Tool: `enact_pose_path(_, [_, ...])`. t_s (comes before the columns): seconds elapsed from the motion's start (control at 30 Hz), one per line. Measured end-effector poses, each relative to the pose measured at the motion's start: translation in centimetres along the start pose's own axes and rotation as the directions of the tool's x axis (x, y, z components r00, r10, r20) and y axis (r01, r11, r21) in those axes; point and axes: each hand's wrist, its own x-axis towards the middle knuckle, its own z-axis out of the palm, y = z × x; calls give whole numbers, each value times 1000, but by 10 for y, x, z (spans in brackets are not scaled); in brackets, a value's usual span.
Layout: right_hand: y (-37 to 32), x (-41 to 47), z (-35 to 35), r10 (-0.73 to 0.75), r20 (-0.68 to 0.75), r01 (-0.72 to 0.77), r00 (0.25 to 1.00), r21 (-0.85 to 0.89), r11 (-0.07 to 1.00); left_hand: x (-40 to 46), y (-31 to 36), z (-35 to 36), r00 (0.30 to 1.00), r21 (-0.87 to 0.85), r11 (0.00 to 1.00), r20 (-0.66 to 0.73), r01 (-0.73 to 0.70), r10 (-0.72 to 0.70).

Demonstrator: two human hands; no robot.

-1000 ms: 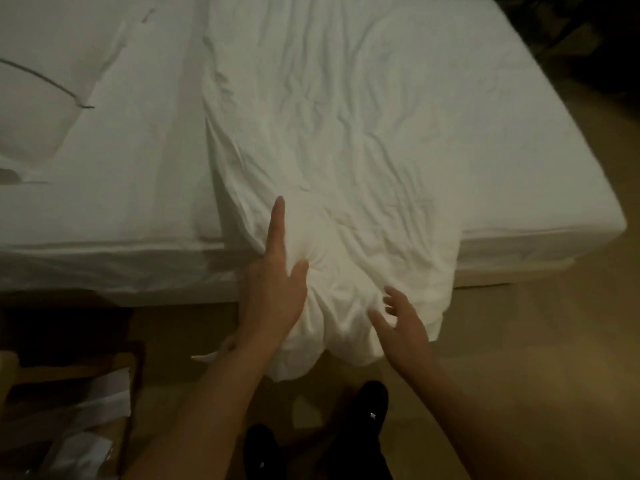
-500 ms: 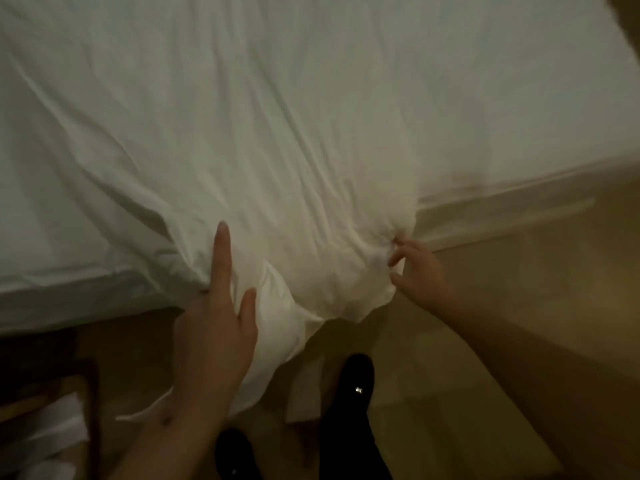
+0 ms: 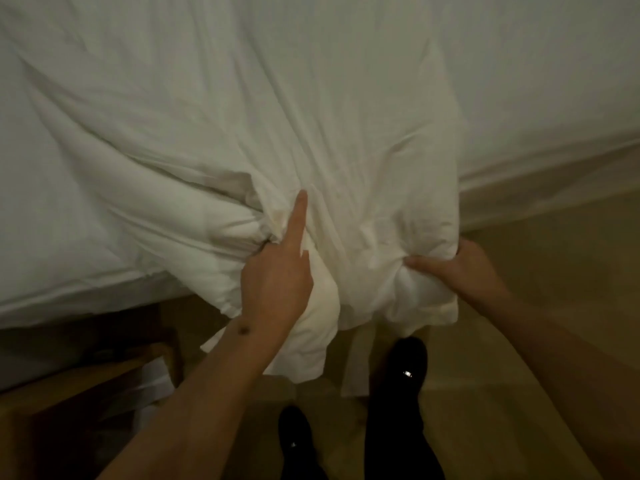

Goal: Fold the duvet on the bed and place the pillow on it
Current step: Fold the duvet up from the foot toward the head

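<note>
Hanging over the bed edge, the duvet is bunched in both hands: left hand, right hand.

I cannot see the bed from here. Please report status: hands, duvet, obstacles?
Left hand and right hand both gripping duvet edge hanging off bed. Duvet not yet folded. Pillow not in view.

hands gripping duvet edge, bed

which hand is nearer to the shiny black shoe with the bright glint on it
Right. The right hand grips the white duvet's hanging corner almost directly above the shiny black shoe; the left hand bunches the duvet further to the left of it.
</note>
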Motion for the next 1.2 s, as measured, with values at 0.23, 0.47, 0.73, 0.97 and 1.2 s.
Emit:
enact_pose_path(0.23, [0, -75, 3, -117, 113, 114, 987, 40, 993, -45, -26, -22, 999, -342, 938, 14, 50, -48])
enact_pose_path(0.47, [-52, -175, 5, -217, -212, 213, 953, -38, 976, -131, -54, -74, 936, -606, 788, -204, 109, -286])
enact_pose_path(0.73, [-156, -260, 44, -461, -68, 415, 885, -334, 846, -210, -163, -158, 917, -838, 525, -84, 147, -390])
enact_pose_path(0.97, [-246, -367, 44, -467, -133, 393, 874, -374, 840, -256, -257, -261, 953, -897, 440, -89, 50, -291])
enact_pose_path(1.2, [-280, -421, 89, -417, -199, 366, 887, -250, 896, -276, -305, -322, 975, -878, 479, -85, 25, -206])
